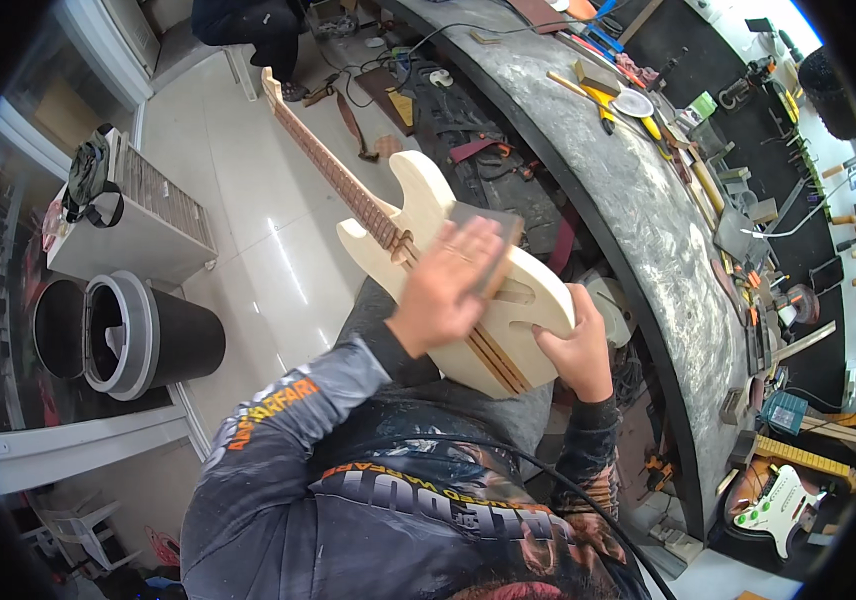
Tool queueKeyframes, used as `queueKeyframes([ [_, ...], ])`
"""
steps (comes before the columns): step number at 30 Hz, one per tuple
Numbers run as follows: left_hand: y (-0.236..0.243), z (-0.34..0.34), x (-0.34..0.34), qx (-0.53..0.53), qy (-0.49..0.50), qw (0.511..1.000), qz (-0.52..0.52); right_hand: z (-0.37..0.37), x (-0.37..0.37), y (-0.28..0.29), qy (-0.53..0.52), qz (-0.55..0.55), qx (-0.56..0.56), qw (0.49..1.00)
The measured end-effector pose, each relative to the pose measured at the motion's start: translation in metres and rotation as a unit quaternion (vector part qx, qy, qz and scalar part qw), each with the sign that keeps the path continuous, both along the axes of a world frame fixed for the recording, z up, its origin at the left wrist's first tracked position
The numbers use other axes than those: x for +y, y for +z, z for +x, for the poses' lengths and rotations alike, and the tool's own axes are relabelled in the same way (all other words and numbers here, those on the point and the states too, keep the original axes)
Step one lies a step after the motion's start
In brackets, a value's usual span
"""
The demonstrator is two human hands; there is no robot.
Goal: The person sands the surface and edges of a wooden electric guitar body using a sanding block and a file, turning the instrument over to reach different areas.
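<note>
An unfinished electric guitar (428, 185) lies tilted across my lap, its long fretted neck (328, 165) pointing to the far left. Its body is pale bare wood with dark stripes (496, 360) down the middle and cut-out cavities. My left hand (451, 288) is laid over a flat brownish block, likely a sanding block (508, 232), pressing it on the body's face; motion blurs the fingers. At the body's right end, my right hand (580, 345) grips the edge, thumb on top and the other fingers mostly hidden below.
To my right curves a dusty dark workbench (638, 210) strewn with hand tools. A guitar with a white pickguard (783, 510) lies at the lower right. A black bin (183, 330) and a pale cabinet (148, 220) stand left. Another person (253, 30) sits far ahead.
</note>
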State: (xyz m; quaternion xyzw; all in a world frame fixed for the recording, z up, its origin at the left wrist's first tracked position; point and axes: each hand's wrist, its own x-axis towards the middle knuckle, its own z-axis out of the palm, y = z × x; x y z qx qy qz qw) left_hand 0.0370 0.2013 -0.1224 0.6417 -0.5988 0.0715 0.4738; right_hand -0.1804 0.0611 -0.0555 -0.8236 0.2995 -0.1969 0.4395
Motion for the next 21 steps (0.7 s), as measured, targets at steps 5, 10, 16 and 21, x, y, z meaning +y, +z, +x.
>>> queueKeyframes([
  [5,0.012,-0.025,-0.014,-0.007,-0.192,0.981,-0.012,-0.003,0.002,-0.002,0.006,0.006,-0.025,1.0],
  [10,-0.008,0.07,0.02,-0.103,-0.032,0.992,0.073,-0.009,-0.001,-0.005,0.001,0.02,-0.004,1.0],
  [16,-0.004,0.077,0.044,0.516,0.007,0.85,-0.104,-0.011,-0.002,-0.002,-0.005,0.014,0.003,1.0],
  [21,0.015,0.078,0.049,0.605,-0.006,0.773,-0.19,-0.006,-0.001,0.006,0.017,0.048,-0.01,0.999],
])
